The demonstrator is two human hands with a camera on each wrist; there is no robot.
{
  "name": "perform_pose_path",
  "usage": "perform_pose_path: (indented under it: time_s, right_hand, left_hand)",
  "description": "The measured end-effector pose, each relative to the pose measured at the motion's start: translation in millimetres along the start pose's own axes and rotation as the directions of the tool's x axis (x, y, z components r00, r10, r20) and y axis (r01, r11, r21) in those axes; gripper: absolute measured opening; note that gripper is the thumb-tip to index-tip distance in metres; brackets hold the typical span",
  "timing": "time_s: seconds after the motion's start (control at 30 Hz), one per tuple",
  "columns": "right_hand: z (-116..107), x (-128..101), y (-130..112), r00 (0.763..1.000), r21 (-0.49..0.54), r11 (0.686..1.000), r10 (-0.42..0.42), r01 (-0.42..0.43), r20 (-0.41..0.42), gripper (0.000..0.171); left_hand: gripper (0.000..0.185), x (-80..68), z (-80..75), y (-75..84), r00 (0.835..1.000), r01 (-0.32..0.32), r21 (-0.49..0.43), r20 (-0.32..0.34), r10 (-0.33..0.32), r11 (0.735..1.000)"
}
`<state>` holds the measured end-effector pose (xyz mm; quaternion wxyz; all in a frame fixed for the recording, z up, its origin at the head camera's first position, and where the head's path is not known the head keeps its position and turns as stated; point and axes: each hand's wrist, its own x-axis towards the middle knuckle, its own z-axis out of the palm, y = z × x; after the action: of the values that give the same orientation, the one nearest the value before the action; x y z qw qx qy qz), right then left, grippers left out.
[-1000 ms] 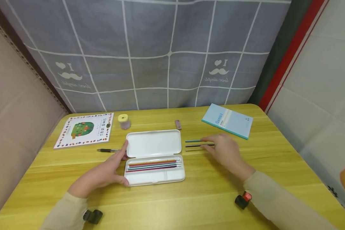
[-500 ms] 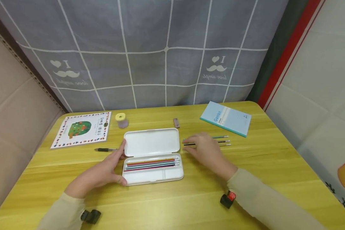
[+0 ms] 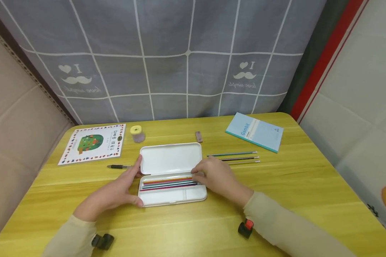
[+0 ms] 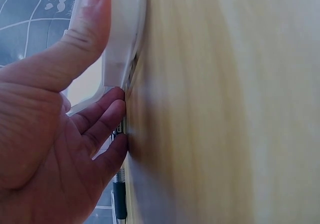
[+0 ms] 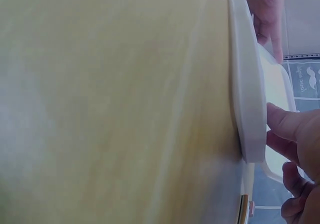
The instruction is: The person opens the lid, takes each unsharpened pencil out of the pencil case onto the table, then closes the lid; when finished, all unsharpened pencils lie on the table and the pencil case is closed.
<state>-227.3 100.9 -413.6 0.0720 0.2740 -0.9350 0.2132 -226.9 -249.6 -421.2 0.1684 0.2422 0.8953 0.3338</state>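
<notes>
An open white pencil case (image 3: 172, 159) lies on the table with several coloured pencils (image 3: 168, 183) in its tray. My left hand (image 3: 115, 192) spans its left end, thumb at the front corner and fingers along the lid side; in the left wrist view the fingers look nearly straight. My right hand (image 3: 215, 176) reaches over the tray's right end, thumb and fingertips at the pencils' eraser ends. In the right wrist view the thumb (image 5: 282, 121) dips behind the case wall, and I cannot tell whether it pinches a pencil. Three loose pencils (image 3: 241, 158) lie just right of the case.
On the left are a picture book (image 3: 91, 144), a yellow-topped jar (image 3: 137, 134) and a black pen (image 3: 117, 166) near my left fingers. An eraser-like small block (image 3: 198, 136) lies behind the case. A blue notebook (image 3: 255, 132) sits at the back right.
My right hand has moved left from the three loose pencils to the right end of the case, and those pencils now show more fully. My left hand has stayed at the case's left end.
</notes>
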Motion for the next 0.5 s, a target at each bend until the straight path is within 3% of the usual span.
perform_pose_path:
  time_s: [0.5]
  right_hand:
    - [11.1, 1.4, -8.6, 0.993, -0.136, 0.991, 0.016, 0.000, 0.117, 0.021]
  left_hand:
    - [0.150, -0.1, -0.8, 3.1, 1.000, 0.016, -0.018, 0.006, -0.016, 1.000]
